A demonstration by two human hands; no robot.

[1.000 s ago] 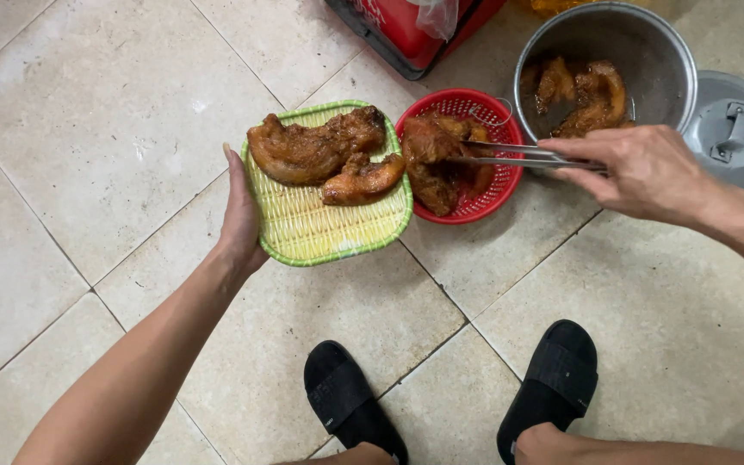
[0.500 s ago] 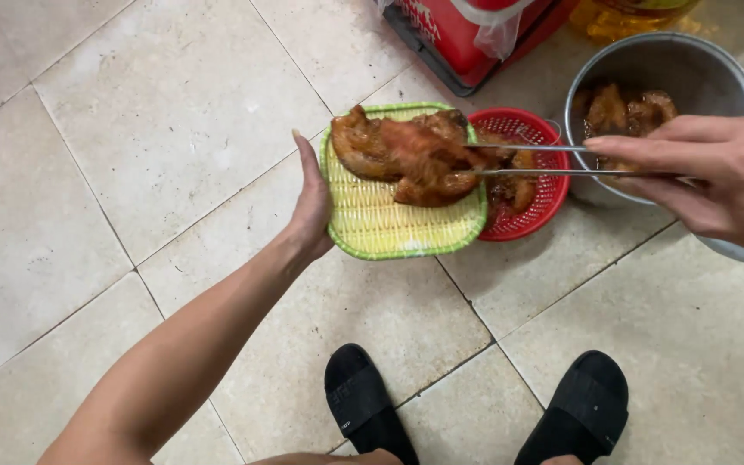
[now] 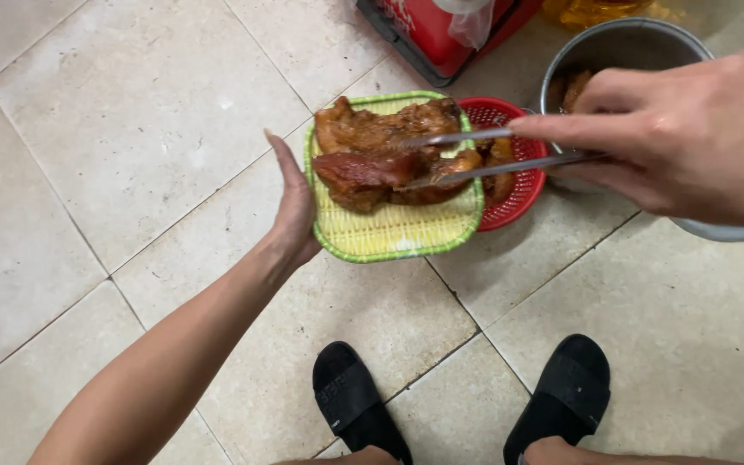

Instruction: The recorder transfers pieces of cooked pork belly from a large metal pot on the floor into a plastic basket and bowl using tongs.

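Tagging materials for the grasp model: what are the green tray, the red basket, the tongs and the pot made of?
Green tray: looks like moulded plastic, ribbed weave, matte.
Red basket: likely plastic, open mesh, slight gloss.
Tongs: metal, probably steel, thin shiny grey arms.
Pot: brushed metal, dull silver rim.

Black slippers (image 3: 362, 403) on beige floor tiles (image 3: 114, 120), red crate (image 3: 441, 30) beyond.

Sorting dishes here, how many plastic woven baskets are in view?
2. The green basket rests in the left hand; the red basket sits behind it, partly hidden. More could lie out of view.
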